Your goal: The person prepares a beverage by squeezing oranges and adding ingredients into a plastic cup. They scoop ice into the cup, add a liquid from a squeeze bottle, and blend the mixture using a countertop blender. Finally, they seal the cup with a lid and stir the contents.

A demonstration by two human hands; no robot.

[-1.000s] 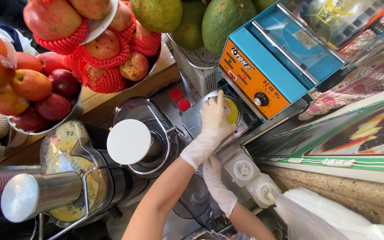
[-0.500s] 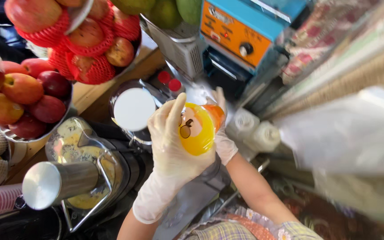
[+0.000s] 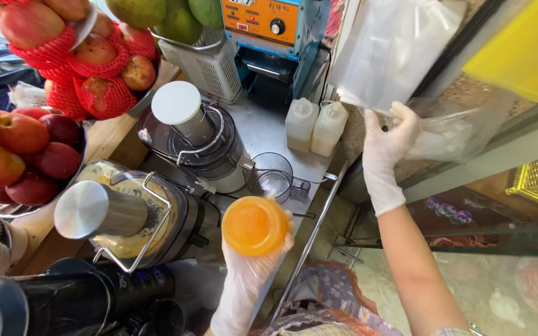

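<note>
Stainless steel covers the counter (image 3: 263, 127), which is crowded: two juicers, one with a white plunger (image 3: 197, 140) and one with a steel plunger (image 3: 129, 218), a clear jug (image 3: 273, 177), two white squeeze bottles (image 3: 314, 126) and a blue and orange sealing machine (image 3: 273, 31) at the back. Bowls of red apples (image 3: 23, 152) and netted fruit (image 3: 88, 56) stand on a wooden ledge beside it.

The left hand (image 3: 250, 261), in a thin white glove, is clamped around a cup of orange juice (image 3: 254, 226) from below, holding it upright in the air at the counter's near edge, just in front of the jug. The right hand (image 3: 386, 140), also gloved, is raised well apart from it, fingers pinched on a stack of clear plastic bags (image 3: 393, 50) hanging at the wall. Between counter edge and wall a narrow strip of floor lies open.
</note>
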